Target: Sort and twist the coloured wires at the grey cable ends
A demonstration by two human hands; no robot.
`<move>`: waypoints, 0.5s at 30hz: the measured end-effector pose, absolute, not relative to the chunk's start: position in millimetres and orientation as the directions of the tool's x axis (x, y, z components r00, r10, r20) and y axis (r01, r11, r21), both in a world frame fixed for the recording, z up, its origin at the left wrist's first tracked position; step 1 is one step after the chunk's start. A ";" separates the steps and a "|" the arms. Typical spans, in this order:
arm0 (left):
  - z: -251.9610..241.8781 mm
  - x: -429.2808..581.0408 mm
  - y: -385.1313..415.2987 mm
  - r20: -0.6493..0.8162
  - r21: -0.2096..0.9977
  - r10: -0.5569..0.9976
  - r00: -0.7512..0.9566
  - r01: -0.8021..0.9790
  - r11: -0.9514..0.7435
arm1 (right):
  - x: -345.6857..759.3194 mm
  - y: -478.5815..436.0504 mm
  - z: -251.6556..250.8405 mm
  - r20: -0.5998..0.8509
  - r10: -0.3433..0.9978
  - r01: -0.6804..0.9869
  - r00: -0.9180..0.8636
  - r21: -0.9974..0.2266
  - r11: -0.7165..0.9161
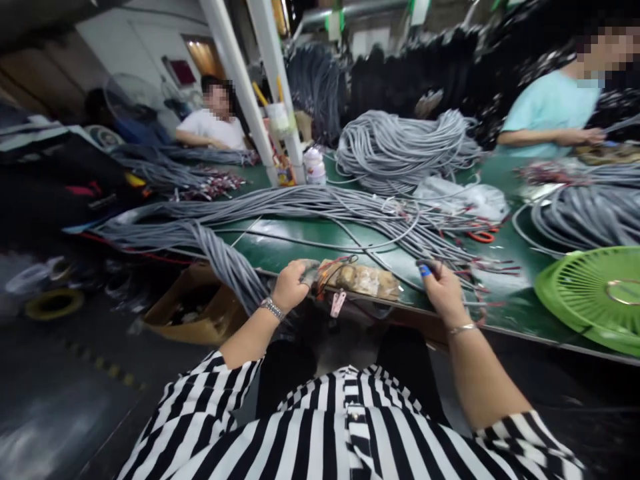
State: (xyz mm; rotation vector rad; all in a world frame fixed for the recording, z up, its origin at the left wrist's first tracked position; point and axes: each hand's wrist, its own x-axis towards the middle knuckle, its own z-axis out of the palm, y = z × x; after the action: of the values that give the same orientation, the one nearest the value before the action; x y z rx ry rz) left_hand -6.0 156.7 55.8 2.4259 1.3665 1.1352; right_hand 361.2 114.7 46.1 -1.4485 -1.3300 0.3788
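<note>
dim lt, edges v blurry

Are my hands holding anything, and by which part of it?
I cannot tell: the left hand is at thin wires beside the brown block, the right hand near gray cables; neither grip shows clearly.

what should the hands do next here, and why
Probably bring the right hand in toward the thin wires: they lie at the left end of the tan block, close to the left hand, while the right hand sits apart, past the block's other end. Whether it holds anything is unclear.
</note>
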 end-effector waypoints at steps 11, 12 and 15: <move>91.3 133.8 263.3 0.015 0.153 0.788 0.616 0.777 -0.610 | 355.0 112.0 42.8 0.401 0.888 0.592 0.226 -0.780 0.202; 93.3 139.3 265.4 0.009 0.145 0.785 0.619 0.776 -0.613 | 355.2 112.0 42.7 0.399 0.889 0.587 0.224 -0.784 0.204; 109.7 144.4 262.4 0.017 0.109 0.789 0.614 0.783 -0.612 | 354.6 110.9 43.7 0.397 0.891 0.568 0.221 -0.795 0.214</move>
State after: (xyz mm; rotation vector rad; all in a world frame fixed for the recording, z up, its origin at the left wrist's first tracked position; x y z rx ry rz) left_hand 144.4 262.4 109.7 2.7402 1.3382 0.0968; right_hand 354.6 110.9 43.7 -1.4676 -1.4609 0.3965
